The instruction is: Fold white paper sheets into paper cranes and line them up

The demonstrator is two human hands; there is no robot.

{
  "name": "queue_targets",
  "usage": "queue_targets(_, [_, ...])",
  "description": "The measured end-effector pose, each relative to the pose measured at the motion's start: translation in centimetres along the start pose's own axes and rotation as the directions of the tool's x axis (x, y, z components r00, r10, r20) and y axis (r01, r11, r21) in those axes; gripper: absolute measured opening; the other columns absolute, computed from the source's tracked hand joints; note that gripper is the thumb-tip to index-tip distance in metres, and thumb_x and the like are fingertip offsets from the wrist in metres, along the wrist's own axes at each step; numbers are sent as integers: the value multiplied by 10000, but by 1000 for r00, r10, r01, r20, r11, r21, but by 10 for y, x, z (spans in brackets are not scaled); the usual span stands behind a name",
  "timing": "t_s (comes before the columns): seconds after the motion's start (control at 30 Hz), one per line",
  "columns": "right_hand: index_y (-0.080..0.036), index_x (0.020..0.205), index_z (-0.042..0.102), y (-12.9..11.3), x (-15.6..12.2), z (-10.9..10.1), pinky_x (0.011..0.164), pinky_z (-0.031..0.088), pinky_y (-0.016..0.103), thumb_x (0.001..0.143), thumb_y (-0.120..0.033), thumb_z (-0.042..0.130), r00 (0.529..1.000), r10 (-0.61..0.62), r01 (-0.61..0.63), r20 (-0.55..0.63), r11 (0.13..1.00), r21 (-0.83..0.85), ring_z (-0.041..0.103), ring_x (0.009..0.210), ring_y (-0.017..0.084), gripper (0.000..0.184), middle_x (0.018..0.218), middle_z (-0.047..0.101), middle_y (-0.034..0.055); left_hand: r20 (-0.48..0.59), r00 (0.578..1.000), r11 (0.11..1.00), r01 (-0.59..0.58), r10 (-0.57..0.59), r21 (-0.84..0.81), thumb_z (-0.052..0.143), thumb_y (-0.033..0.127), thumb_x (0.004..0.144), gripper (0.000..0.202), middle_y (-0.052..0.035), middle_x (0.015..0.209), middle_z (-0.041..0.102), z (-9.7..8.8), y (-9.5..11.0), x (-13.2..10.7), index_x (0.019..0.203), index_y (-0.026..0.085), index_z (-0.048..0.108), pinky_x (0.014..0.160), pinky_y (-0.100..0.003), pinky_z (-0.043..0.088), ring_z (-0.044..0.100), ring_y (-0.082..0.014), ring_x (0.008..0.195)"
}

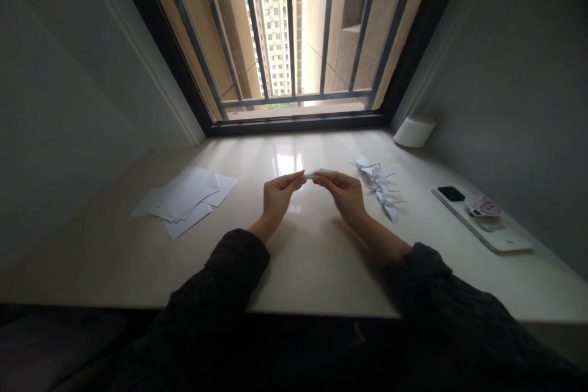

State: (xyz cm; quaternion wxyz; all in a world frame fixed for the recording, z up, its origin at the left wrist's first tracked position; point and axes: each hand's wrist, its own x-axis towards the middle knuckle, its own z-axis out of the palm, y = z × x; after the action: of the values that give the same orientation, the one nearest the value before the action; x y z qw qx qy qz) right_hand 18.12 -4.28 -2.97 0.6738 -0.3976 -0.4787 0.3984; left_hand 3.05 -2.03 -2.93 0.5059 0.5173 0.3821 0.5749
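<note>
My left hand (278,193) and my right hand (342,192) are raised a little above the pale desk (312,257), fingertips meeting in the middle. Between them they pinch a small folded piece of white paper (316,173); each hand grips one end with closed fingers. Its shape is too small to make out. To the right of my right hand lie several folded white paper figures (380,187) in a loose row on the desk.
A loose stack of white paper sheets (186,201) lies at the left. A white phone (482,217) with a round sticker grip lies at the right. A white cylindrical object (414,131) lies in the back right corner under the barred window (294,43).
</note>
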Motion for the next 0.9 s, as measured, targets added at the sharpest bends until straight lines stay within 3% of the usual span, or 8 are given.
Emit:
queue_targets(0.57, [-214, 791, 742, 1, 0, 2, 842, 550, 397, 622, -321, 798, 997, 63, -57, -51, 993, 99, 685, 789, 187, 208, 888, 733, 32, -1, 999, 997, 49, -50, -54, 784, 312, 630, 325, -72, 927, 738, 6, 2, -4, 933, 203, 739, 879, -394, 516, 681, -189, 849])
queue_targets(0.9, [-229, 826, 743, 4, 2, -2, 829, 550, 406, 617, -347, 794, 995, 96, -92, -40, 992, 84, 685, 785, 192, 245, 931, 735, 37, 16, 998, 998, -54, 54, 11, 764, 316, 662, 299, -68, 936, 737, 5, 4, -7, 939, 208, 737, 882, -396, 526, 687, -204, 869])
